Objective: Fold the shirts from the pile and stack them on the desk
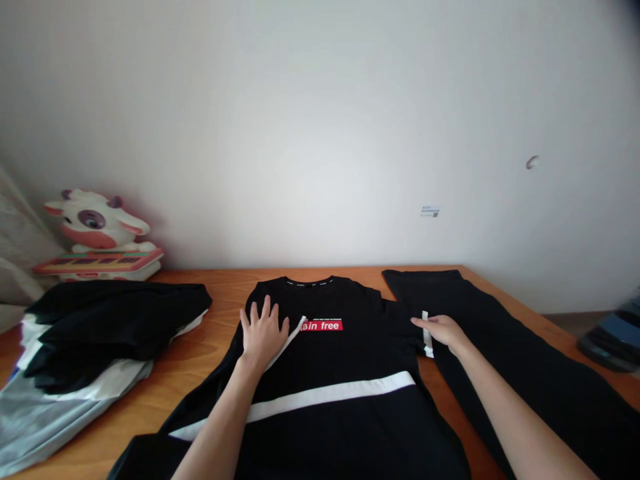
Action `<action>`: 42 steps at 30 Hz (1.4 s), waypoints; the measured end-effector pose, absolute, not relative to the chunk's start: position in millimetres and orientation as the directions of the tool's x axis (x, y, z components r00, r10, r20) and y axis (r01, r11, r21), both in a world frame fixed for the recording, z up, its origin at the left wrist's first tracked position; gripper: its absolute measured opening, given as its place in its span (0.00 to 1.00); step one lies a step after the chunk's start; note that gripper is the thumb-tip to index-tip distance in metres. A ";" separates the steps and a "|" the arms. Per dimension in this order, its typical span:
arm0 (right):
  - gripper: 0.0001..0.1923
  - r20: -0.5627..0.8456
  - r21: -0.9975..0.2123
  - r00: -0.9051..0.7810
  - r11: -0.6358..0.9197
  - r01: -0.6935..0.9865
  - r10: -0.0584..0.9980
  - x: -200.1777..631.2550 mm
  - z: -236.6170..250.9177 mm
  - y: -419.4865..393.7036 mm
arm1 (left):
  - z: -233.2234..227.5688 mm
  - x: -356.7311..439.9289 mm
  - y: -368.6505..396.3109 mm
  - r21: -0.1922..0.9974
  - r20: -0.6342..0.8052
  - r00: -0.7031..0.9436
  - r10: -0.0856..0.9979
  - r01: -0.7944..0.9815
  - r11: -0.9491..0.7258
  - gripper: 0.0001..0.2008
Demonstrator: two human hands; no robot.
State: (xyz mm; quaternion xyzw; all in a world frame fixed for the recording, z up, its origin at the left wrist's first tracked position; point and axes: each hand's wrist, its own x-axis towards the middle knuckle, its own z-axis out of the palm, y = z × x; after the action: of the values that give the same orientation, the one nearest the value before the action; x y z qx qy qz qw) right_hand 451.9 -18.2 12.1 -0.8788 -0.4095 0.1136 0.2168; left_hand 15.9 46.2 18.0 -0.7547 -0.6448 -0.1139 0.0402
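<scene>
**Black T-shirt laid flat on table, both hands on its upper part**

A black T-shirt [345, 373] lies face up on the wooden table [220, 347], collar toward the wall, directly before the person. A red label [323, 325] sits on the chest and a white stripe [320, 397] crosses the body lower down.

The left hand [263, 331] lies palm down on the chest near the left shoulder, fingers spread and flat. It partly covers the start of the red label's lettering. The flat, open posture appears suited to pinning the cloth in place.

The right hand [443, 328] rests at the edge of the right sleeve [407, 320], fingers extended and close together, tips touching the sleeve hem by its white band. Whether any cloth is pinched under the fingers cannot be told.

Black trousers [525, 373] lie stretched out just right of the shirt, under the right forearm. To the left, apart from the shirt, a heap of black and grey clothes [85, 347] is piled. Behind it, against the wall, stands a cow-shaped toy keyboard [97, 240].
</scene>
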 end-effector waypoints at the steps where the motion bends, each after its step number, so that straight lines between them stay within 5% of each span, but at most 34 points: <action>1: 0.15 -0.024 -0.494 0.631 -0.558 0.667 0.775 450.0 11.7 -17.9 | 20.7 20.6 44.0 0.088 0.251 0.221 0.943 0.965 -0.249 0.26; 5: 0.10 0.035 -0.550 0.623 -0.505 0.665 0.782 430.2 18.6 -11.1 | 21.1 39.5 34.4 0.184 0.240 0.510 0.826 0.812 -0.554 0.25; 9: 0.16 0.151 -0.579 0.556 -0.383 0.720 0.818 388.4 36.5 -10.1 | 8.4 43.9 30.8 0.221 0.188 0.560 0.807 0.776 -0.591 0.27; 14: 0.34 0.179 -0.562 0.003 0.100 0.821 0.984 339.6 55.9 -43.7 | 1.4 40.0 33.1 0.241 0.208 0.563 0.800 0.763 -0.600 0.25; 17: 0.40 0.154 -0.431 -0.059 0.121 0.894 0.986 334.1 53.9 -70.6 | 1.0 41.1 33.6 0.246 0.216 0.559 0.800 0.762 -0.599 0.24; 23: 0.24 0.188 -0.300 -0.186 0.237 0.924 0.964 332.1 31.1 -87.1 | 5.0 42.9 32.8 0.247 0.235 0.571 0.787 0.748 -0.616 0.22; 27: 0.17 0.282 -0.176 -0.230 0.286 0.942 0.931 325.0 30.9 -80.7 | 16.9 54.0 26.7 0.220 0.331 0.667 0.668 0.634 -0.742 0.20; 31: 0.18 0.291 -0.293 -0.223 0.309 0.905 0.930 327.3 39.9 -83.0 | 19.4 71.6 14.4 0.229 0.344 0.710 0.615 0.572 -0.788 0.20; 35: 0.14 0.155 -0.461 -0.325 0.360 0.811 0.933 334.9 48.7 -90.9 | 4.7 81.6 7.4 0.255 0.354 0.716 0.601 0.545 -0.799 0.17; 42: 0.14 0.093 -0.595 -0.295 0.291 0.749 0.951 333.2 46.0 -90.5 | -8.7 90.4 11.4 0.387 0.255 0.639 0.726 0.620 -0.682 0.19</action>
State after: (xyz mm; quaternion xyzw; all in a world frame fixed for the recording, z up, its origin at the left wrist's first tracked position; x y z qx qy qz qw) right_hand 333.2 -90.5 46.0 -0.5507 -0.7720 0.2269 0.2221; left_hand 90.4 11.4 -8.7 -0.8955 -0.3757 -0.1984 -0.1329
